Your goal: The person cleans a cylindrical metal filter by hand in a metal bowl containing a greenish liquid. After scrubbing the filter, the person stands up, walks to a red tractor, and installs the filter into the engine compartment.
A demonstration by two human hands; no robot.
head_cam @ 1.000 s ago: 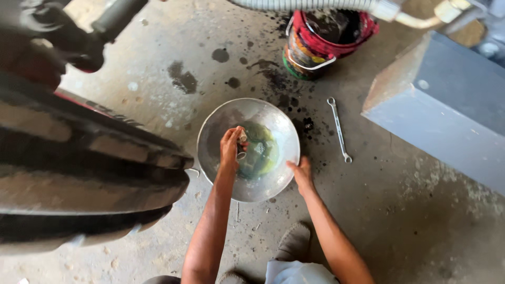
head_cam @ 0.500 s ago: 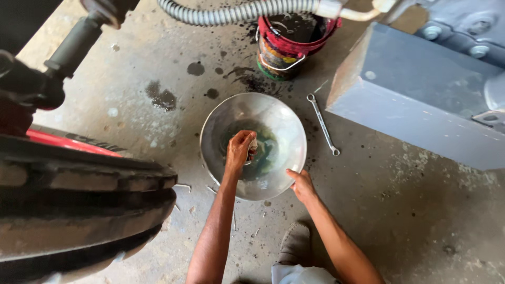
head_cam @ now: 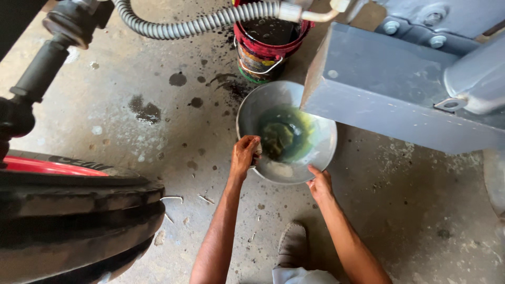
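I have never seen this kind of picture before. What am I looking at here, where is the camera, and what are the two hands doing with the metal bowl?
The camera sits on a person's head and looks down, so the two bare arms reaching from the bottom edge are that person's own. They seem to crouch on a stained concrete floor; one grey shoe shows between the arms. The left hand grips the near left rim of a round shiny metal bowl that stands on the floor and holds greenish dirty liquid. The right hand touches the bowl's near rim. Behind the bowl stands a red bucket with dark contents. A ribbed grey hose runs across the top. A grey metal machine body overhangs the bowl on the right, and a large black tyre fills the lower left.
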